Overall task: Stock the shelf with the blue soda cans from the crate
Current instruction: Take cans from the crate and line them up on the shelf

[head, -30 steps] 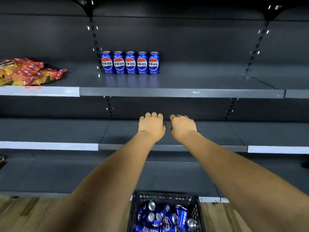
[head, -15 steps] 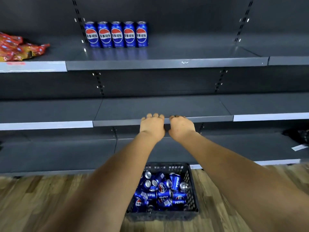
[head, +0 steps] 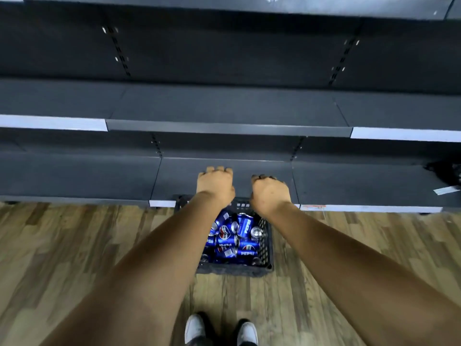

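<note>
Cans [head: 234,239] are heaped in the crate [head: 266,245] on the floor; above it, left hand [head: 215,184] and right hand [head: 270,193] are held loosely curled, gripping nothing.

Head camera, steep downward look, crate [head: 265,242] near below.

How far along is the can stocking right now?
Done: nothing checkable here; the shelves in view hold no cans. In hand: nothing. The left hand and right hand hang above the crate, fingers curled down, not visibly gripping anything. Left: the crate on the floor holds a jumbled pile of blue soda cans, all to be picked and shelved.
</note>
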